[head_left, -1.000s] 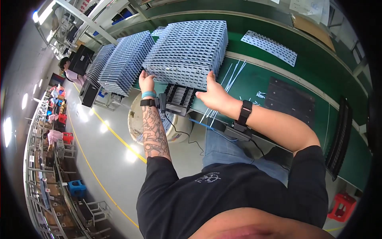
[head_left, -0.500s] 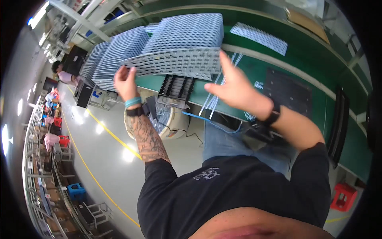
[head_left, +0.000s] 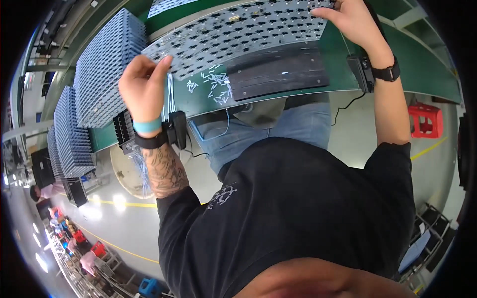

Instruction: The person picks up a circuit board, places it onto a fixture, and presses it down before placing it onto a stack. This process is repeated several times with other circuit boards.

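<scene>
A long pale-grey circuit board panel [head_left: 238, 32] with rows of small black parts is held between my two hands. My left hand [head_left: 145, 89] pinches its left end with thumb and fingers. At the far right corner my right hand [head_left: 354, 24] grips it, thumb on the face and the other fingers partly hidden behind. The panel is raised and tilted above the green bench, on the far side of a flat black plate [head_left: 278, 72]. Beside the plate's left end lie several small white pieces [head_left: 218, 85] in a loose scatter.
Tall stacks of similar panels [head_left: 102, 69] stand at the left on the green bench [head_left: 198, 104]. Thin white strips [head_left: 171, 94] lie near my left wrist. A round pale bin [head_left: 124, 171] is below the bench edge. A red stool [head_left: 426, 120] stands at the right.
The panel has moved right, away from the stacks, to beyond the black plate. My right hand, earlier with fingers spread at the panel's end, now grips its corner. The view has turned right.
</scene>
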Motion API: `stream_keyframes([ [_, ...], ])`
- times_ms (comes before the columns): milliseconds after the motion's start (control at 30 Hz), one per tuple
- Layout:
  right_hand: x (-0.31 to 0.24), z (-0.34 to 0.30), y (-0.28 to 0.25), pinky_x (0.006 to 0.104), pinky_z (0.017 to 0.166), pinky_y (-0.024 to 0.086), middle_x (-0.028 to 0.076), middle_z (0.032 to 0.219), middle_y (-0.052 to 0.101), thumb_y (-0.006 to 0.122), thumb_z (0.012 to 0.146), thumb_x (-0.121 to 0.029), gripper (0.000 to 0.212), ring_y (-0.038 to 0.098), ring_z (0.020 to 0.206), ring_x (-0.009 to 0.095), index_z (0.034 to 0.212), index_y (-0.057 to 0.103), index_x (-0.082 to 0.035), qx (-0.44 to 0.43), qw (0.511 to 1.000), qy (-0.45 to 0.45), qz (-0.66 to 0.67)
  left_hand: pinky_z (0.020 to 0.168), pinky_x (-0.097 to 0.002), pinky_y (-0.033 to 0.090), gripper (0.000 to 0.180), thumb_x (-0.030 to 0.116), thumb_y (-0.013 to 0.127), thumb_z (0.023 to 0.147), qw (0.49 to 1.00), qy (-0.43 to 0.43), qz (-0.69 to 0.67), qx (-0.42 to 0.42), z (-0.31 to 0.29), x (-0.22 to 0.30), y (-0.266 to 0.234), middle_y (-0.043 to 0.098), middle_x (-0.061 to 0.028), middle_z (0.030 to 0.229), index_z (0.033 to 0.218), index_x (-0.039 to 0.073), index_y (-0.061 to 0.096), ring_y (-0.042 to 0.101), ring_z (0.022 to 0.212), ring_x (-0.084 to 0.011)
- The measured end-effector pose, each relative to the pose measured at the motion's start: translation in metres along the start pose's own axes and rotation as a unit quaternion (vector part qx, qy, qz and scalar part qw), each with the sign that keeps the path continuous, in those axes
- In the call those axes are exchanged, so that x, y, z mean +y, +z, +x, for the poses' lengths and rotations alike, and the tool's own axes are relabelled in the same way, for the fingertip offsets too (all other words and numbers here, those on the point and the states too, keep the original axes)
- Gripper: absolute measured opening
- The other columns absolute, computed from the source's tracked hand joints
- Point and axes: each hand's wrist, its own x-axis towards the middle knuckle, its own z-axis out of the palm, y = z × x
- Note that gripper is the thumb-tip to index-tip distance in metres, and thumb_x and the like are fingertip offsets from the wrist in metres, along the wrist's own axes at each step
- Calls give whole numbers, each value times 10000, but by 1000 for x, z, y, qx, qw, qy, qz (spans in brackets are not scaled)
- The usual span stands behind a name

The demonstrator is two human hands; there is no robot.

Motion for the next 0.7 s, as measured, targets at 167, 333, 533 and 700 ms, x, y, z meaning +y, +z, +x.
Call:
stream_keyframes([
  [167,66,-13,1,362,685,529,190,781,679,815,761,-64,219,690,736,288,936,710,15,0,999,-25,-47,566,-218,433,320,94,877,824,995,11,91,-45,18,-29,60,634,-12,631,708,1,594,555,598,-51],
  [333,113,-10,18,375,691,533,201,801,686,815,765,-74,226,690,751,324,939,701,15,-7,999,-23,-24,556,-223,445,345,129,892,811,995,-15,86,-44,26,-61,85,651,-14,614,687,1,597,562,576,-55],
  [533,120,8,29,384,696,533,204,804,685,812,771,-85,221,685,753,336,932,697,13,5,999,-22,-24,566,-220,462,321,130,894,810,998,-19,49,-22,43,-75,89,662,-17,630,703,2,620,585,578,-60],
  [700,128,21,35,386,690,532,203,810,692,818,769,-90,226,686,751,333,933,699,12,4,999,-24,-40,572,-223,483,293,117,896,808,999,-37,15,-9,48,-80,93,669,-16,656,729,-5,642,607,592,-63],
])
